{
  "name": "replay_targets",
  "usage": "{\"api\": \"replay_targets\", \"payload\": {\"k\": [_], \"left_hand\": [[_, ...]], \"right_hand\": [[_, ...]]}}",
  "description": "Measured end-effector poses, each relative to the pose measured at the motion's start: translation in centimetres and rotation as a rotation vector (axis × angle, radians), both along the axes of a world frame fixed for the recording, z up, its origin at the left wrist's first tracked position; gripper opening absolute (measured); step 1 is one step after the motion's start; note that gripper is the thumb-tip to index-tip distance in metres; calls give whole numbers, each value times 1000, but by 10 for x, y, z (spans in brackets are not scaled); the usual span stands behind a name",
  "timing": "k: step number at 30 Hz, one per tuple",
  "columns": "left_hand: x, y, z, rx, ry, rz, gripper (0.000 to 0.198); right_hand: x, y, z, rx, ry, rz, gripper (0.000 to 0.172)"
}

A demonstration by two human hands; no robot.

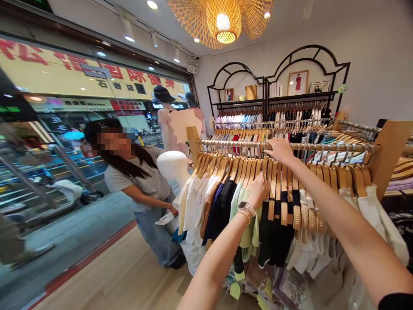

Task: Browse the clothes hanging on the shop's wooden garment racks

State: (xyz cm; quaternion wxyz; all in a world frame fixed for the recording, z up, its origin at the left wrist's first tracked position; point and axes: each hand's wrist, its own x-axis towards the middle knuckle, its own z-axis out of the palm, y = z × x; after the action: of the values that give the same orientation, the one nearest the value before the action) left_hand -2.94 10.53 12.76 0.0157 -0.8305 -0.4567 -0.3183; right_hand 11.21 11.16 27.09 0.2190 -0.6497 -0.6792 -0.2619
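Observation:
A wooden clothes rack [335, 147] stands before me, its rail full of garments on wooden hangers [288, 174]. My left hand [258, 189], with a watch [247, 208] on the wrist, is closed on a hanger above pale green garments [237, 198]. Farther right and higher, my right hand [280, 150] is at the rail, its fingers bent about a hanger's hook; the exact grip is partly hidden. Black trousers [274, 241] hang just right of my left hand. White garments [196, 193] and dark navy ones [219, 211] hang to its left.
A person [145, 176] leans in at the rack's left end beside a white mannequin form [174, 165]. Behind are more full racks and black arched shelving [238, 102]. Packaged garments [267, 280] lie below the rail. Glass and a street are on the left; a woven lamp [223, 19] hangs overhead.

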Motion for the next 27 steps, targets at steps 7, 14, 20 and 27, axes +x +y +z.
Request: {"api": "replay_targets", "payload": {"k": [7,14,20,27], "left_hand": [[-4,1,2,-9,27,-3,35],[-4,0,1,-14,19,-12,33],[-2,1,-1,-19,7,-2,38],[0,5,-4,-29,0,-17,40]], "right_hand": [[-4,27,10,-88,114,-46,34],[-1,22,11,-120,116,-31,42],[-5,23,11,-177,86,-21,59],[-19,36,13,-136,250,-30,54]]}}
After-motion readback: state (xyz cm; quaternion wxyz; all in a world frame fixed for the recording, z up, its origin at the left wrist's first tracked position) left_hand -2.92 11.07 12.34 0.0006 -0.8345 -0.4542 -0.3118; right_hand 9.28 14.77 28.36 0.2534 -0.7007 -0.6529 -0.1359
